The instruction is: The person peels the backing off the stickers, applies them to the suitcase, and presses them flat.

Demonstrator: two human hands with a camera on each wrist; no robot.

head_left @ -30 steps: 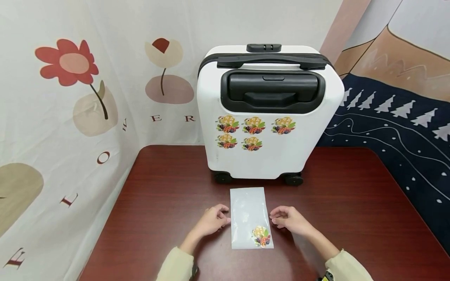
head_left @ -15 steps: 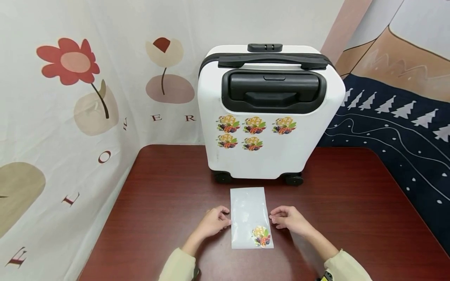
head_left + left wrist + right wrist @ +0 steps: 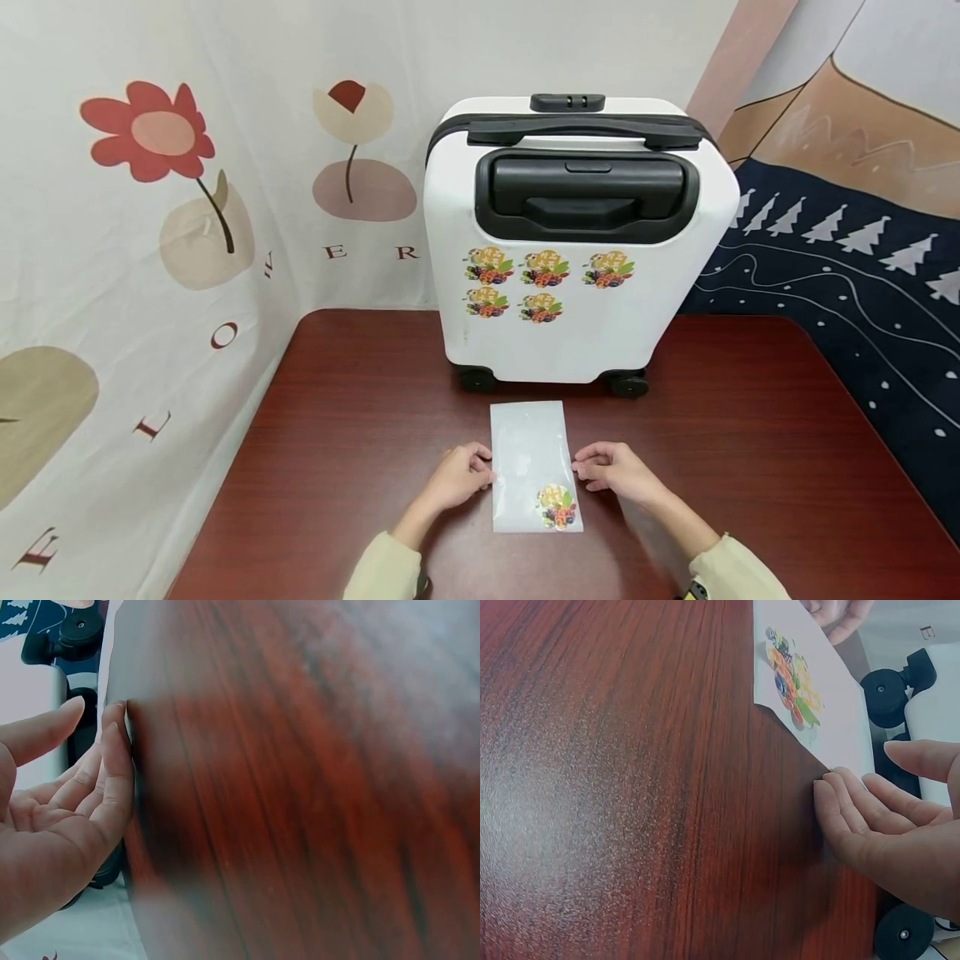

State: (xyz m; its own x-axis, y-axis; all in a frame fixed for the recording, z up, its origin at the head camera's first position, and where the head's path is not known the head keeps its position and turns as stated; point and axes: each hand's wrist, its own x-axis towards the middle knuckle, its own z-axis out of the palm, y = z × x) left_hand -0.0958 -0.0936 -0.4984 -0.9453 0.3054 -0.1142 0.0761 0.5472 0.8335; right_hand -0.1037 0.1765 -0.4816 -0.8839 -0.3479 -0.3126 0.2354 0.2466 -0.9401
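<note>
A white glossy sheet (image 3: 527, 450) lies on the table, one fruit sticker (image 3: 557, 506) near its lower right corner. At the sheet's left edge rests my left hand (image 3: 459, 477), fingers loosely bent and thumb apart from them in the left wrist view. My right hand (image 3: 618, 473) is at the opposite edge; in the right wrist view its fingertips (image 3: 826, 784) meet the sheet's border while the thumb stays raised. Neither hand grips anything. Behind the sheet stands a white suitcase (image 3: 555, 342), bearing several fruit stickers (image 3: 610, 269) in two rows.
The suitcase stands on black wheels (image 3: 627, 384) near the back of the dark red wooden table (image 3: 360, 400). Printed cloths hang around it: a flower-patterned one (image 3: 262, 100) at the left and back, a mountain-patterned one (image 3: 847, 275) at the right.
My left hand has shifted slightly to the right and towards me, its fingertips now at the sheet's edge. The right hand has edged slightly left. The sheet stays nearly in place.
</note>
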